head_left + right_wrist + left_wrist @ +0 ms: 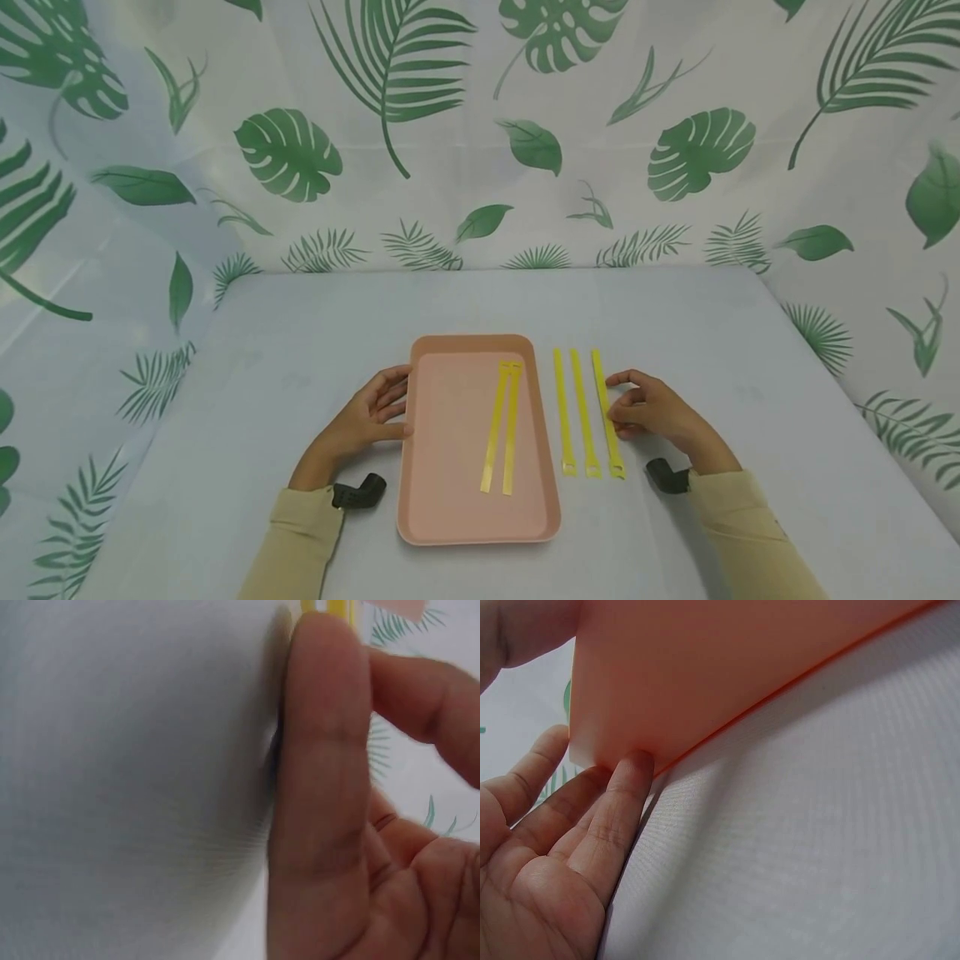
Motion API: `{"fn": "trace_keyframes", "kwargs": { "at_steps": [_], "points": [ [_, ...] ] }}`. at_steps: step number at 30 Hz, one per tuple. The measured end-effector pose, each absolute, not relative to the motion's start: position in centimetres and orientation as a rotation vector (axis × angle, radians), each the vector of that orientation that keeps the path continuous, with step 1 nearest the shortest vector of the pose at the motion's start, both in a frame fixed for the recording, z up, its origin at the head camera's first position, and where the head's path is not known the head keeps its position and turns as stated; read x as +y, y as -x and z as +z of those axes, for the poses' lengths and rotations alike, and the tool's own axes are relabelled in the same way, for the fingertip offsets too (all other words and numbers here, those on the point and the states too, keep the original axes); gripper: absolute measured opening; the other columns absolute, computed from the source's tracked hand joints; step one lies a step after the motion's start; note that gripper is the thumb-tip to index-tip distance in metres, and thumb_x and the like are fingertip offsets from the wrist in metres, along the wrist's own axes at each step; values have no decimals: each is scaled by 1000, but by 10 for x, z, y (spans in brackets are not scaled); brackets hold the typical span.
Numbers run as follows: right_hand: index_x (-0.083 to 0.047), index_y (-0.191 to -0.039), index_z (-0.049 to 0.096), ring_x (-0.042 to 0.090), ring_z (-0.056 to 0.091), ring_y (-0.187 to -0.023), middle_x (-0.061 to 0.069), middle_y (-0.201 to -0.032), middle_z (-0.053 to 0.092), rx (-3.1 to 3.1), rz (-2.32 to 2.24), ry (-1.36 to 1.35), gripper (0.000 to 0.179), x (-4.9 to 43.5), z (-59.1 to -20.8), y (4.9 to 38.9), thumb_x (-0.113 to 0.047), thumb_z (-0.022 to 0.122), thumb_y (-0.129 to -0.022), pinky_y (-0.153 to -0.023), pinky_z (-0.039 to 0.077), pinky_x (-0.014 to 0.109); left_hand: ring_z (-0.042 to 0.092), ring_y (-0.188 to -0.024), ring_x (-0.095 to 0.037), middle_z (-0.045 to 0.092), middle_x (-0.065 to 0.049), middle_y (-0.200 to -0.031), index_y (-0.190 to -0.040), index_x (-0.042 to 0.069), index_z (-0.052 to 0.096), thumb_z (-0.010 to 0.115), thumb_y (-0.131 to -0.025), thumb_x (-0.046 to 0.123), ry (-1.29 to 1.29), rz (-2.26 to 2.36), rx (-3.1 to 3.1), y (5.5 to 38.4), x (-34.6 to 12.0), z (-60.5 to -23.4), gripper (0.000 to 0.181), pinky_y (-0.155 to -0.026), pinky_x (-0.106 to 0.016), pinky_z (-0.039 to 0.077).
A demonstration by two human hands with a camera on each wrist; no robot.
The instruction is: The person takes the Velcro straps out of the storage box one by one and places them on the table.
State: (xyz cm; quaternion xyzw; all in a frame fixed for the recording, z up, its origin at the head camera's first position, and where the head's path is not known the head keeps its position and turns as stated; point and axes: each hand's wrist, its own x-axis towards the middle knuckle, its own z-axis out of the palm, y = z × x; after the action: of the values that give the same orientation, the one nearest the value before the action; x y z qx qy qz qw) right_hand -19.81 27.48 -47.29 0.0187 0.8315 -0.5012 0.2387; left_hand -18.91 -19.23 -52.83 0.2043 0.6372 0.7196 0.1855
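Two flat yellow cable ties, with slotted heads at the far end, lie side by side in a pink tray. Right of the tray, three more yellow cable ties are lined up on the table, heads toward me. My left hand touches the tray's left side; in the left wrist view its fingertips rest against the outer wall. At the rightmost tie, the fingertips of my right hand meet its right edge. In the right wrist view the thumb lies low along the table.
A pale cloth covers the table. Behind and at the sides hangs a white curtain printed with green leaves. Each wrist wears a black camera mount, one beside the left sleeve and one beside the right sleeve.
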Motion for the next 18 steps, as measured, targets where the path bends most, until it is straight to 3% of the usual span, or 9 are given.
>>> {"fn": "trace_keyframes", "kwargs": {
  "at_steps": [7,13,18],
  "points": [
    [8,-143,50,18,69,-74,11,-93,66,2578,-1021,-10,53,266,-460,196,-8,76,-100,-68,61,33,23,-156,-59,19,-39,-171,-164,-14,19,81,-92,-5,-566,2031,1783,189,-193,-527,96,-116,-24,48],
    [6,-124,66,23,71,-81,12,-96,67,2706,-1107,336,25,248,-446,198,3,73,-100,-66,66,35,23,-155,-60,17,-38,-171,-165,-14,18,81,-93,-3,-570,2028,1782,189,-193,-527,96,-116,-24,48],
    [4,-114,71,25,71,-83,10,-97,70,2737,-1099,585,16,230,-436,202,8,73,-98,-63,65,32,25,-155,-60,18,-39,-171,-165,-14,18,81,-93,-2,-573,2027,1774,189,-193,-528,96,-116,-26,49]
  ]
}}
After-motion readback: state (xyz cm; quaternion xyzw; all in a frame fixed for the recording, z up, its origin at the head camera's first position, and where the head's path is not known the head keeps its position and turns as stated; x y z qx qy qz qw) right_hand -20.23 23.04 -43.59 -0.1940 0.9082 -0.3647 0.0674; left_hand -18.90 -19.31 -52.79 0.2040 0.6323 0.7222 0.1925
